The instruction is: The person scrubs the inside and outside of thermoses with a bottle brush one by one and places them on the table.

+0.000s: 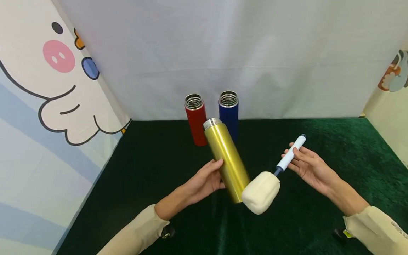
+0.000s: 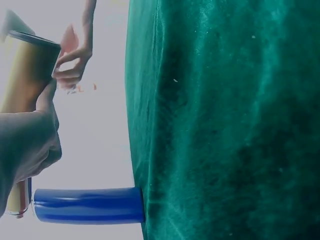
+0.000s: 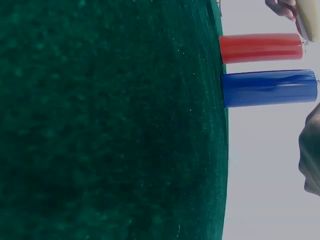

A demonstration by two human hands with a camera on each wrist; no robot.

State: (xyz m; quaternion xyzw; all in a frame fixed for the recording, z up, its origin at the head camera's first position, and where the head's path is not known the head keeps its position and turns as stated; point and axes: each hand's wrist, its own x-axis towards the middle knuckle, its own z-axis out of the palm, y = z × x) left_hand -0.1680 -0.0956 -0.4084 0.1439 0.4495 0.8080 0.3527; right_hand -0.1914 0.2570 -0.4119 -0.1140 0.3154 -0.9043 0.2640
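Note:
In the head view my left hand [image 1: 205,182] grips a yellow metal bottle [image 1: 227,159] round its side, tilted with its uncapped steel neck up and to the left. The left wrist view shows the base end of that yellow bottle [image 2: 31,72] above my fingers. A bottle brush [image 1: 289,156] with a pale blue handle is pinched in my right hand [image 1: 313,171]. Its white sponge head [image 1: 261,193] points down to the left and overlaps the bottle's lower end in the head view. Only part of my right hand [image 3: 311,152] shows at the right wrist view's edge.
A red bottle [image 1: 196,124] and a blue bottle [image 1: 231,115], both uncapped, stand upright behind the yellow one. Dark green cloth [image 1: 331,141] covers the table. A white curtain [image 1: 271,53] hangs behind, and a cartoon-printed sheet [image 1: 28,166] lines the left side.

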